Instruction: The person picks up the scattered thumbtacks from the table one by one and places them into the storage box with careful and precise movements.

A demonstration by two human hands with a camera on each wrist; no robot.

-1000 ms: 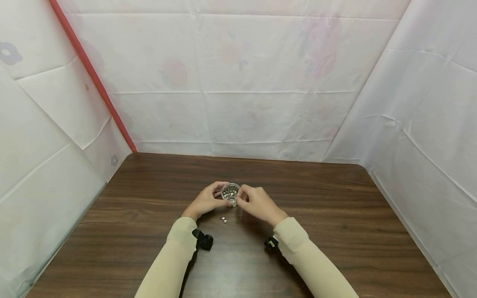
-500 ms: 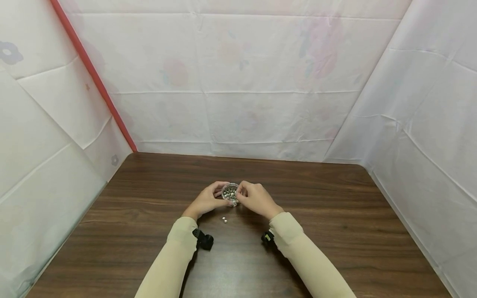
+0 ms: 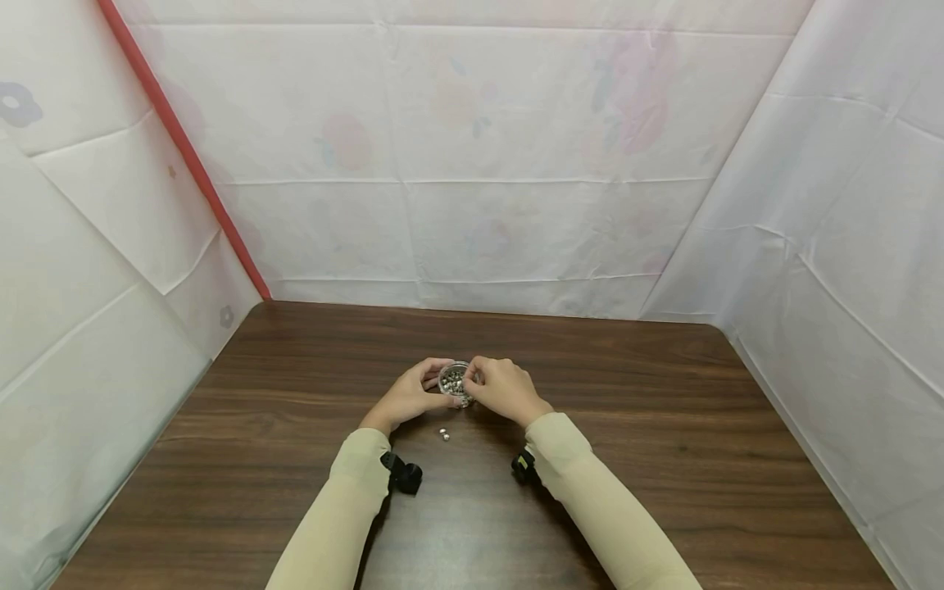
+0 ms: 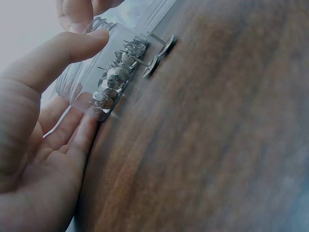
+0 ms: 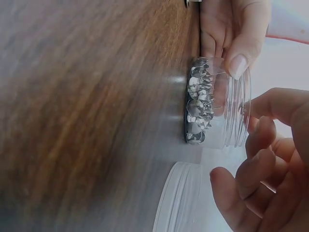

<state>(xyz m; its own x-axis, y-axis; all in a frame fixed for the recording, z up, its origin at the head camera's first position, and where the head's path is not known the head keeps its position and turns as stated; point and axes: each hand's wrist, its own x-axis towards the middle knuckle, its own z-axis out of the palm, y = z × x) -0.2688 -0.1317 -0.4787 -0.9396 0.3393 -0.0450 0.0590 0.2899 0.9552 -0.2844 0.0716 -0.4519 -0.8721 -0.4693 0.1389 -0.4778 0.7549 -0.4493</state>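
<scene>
A clear screw-top jar [image 5: 217, 135] stands on the table with a layer of silver thumbtacks [image 5: 195, 108] at its bottom. My left hand [image 3: 406, 397] grips the jar from the left, thumb on the near wall and fingers around the far side. From the right, my right hand [image 3: 509, 391] reaches to the jar's mouth, thumb and index finger close together at the rim, the other fingers bent. I cannot tell whether a tack is between those fingertips. Two loose thumbtacks [image 3: 444, 435] lie point up on the table in front of the jar.
A clear threaded lid [image 5: 178, 203] lies beside the jar in the right wrist view; the right hand hides it in the head view. The brown wooden table [image 3: 664, 442] is bordered by pale cloth walls [image 3: 472, 147] at the back and both sides.
My right hand has shifted left and slightly away from me, its fingertips going from the jar's right edge to over its opening. The left hand, jar and loose tacks stay put.
</scene>
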